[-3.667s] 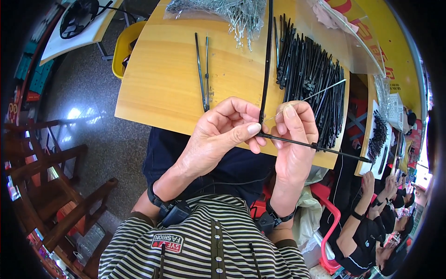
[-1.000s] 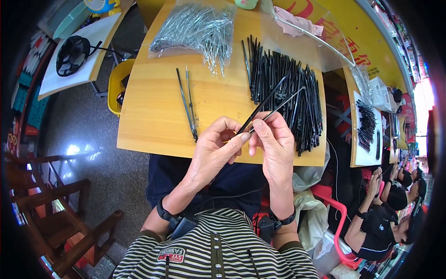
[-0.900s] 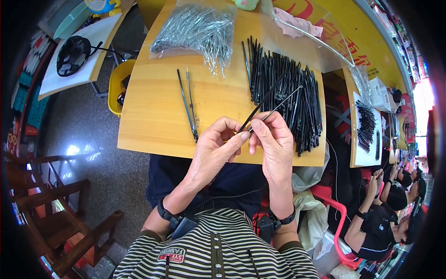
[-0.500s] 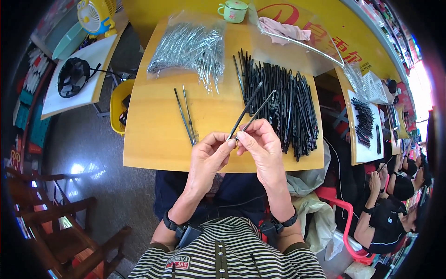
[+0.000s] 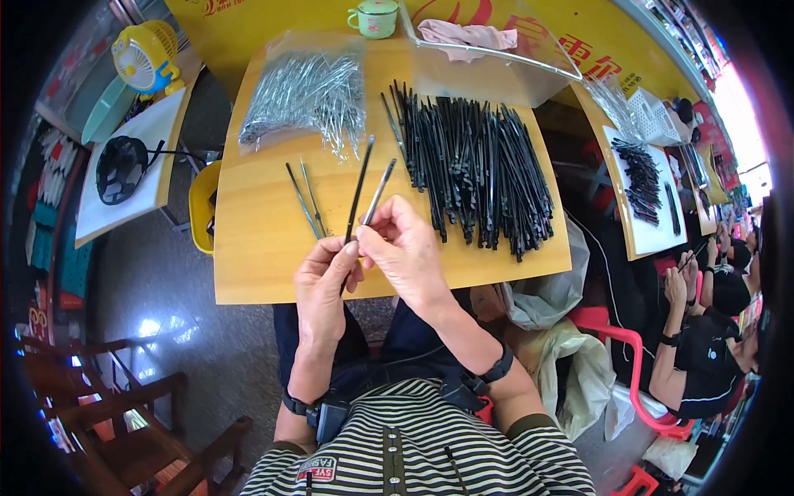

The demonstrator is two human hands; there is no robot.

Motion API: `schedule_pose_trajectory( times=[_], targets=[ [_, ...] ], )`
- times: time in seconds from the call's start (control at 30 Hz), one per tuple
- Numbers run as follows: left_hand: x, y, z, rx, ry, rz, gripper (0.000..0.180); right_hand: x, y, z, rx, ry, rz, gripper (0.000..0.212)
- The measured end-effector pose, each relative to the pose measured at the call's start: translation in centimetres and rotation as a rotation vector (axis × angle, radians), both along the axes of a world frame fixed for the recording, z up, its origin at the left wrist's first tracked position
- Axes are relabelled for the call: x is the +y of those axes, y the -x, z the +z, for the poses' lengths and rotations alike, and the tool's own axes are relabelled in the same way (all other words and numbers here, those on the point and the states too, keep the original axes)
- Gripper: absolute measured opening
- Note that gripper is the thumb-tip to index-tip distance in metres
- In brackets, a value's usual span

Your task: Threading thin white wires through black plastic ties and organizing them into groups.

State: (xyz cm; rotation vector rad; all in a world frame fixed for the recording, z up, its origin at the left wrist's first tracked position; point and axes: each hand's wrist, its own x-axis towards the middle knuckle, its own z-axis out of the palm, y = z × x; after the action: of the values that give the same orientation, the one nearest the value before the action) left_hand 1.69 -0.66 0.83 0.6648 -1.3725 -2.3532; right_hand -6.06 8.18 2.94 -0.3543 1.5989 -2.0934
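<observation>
Over the table's near edge, my left hand point(image 5: 321, 285) pinches a slim black rod point(image 5: 359, 183), which stands up and leans slightly right. Close against it, my right hand point(image 5: 407, 256) grips a second thin rod point(image 5: 380, 186), dark with a shiny side, tilted further right. The fingers of both hands meet, and the lower rod ends are partly hidden by them. Beyond my left hand, a black rod point(image 5: 303, 200) and a thinner rod point(image 5: 313, 198) lie on the yellow wooden table point(image 5: 256, 264). A large heap of black rods point(image 5: 475, 169) spreads to the right.
A clear bag of silvery thin pieces point(image 5: 302, 95) lies at the back left. Behind the heap are a green lidded mug point(image 5: 377, 20) and a pink cloth point(image 5: 467, 37). A yellow bin point(image 5: 201, 207) stands left of the table. Co-workers point(image 5: 703, 355) sit at the right.
Both hands, with their rods, have shifted left, away from the heap. The rods now stand more upright. The whole view has also shifted a little.
</observation>
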Motion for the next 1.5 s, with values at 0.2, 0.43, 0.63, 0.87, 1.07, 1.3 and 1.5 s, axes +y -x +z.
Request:
schedule_pose_trajectory(
  times=[0.2,0.43,0.63,0.87,1.07,1.3,1.5],
  targets=[
    [-0.9,-0.8,-0.5,0.028,0.052,0.089,0.012,-1.7,-0.4,-0.7,0.027,0.002,0.035,0.013],
    [-4.8,-2.5,-1.6,-0.054,0.367,0.241,0.028,-0.3,1.9,-0.4,0.491,-0.434,-0.009,0.023],
    [-5.6,-3.0,-2.1,-0.241,0.725,0.209,0.037,3.7,5.4,0.4,0.528,-0.578,-0.200,0.011],
    [-4.5,-2.0,-2.0,-0.334,0.937,0.100,0.040,9.1,6.1,1.1,0.634,-0.816,-0.477,0.010],
    [-3.7,-1.5,-2.4,-0.370,1.034,0.095,0.047,10.6,5.1,-0.2,0.659,-0.834,-0.514,0.013],
    [-2.2,0.0,-1.9,-0.448,1.292,0.109,0.059,10.9,4.2,-0.1,0.651,-0.968,-0.443,0.022],
    [-2.9,0.0,-3.2,-0.384,1.313,0.113,0.059,11.4,4.1,-0.9,0.585,-1.065,-0.328,0.039]
  ],
)
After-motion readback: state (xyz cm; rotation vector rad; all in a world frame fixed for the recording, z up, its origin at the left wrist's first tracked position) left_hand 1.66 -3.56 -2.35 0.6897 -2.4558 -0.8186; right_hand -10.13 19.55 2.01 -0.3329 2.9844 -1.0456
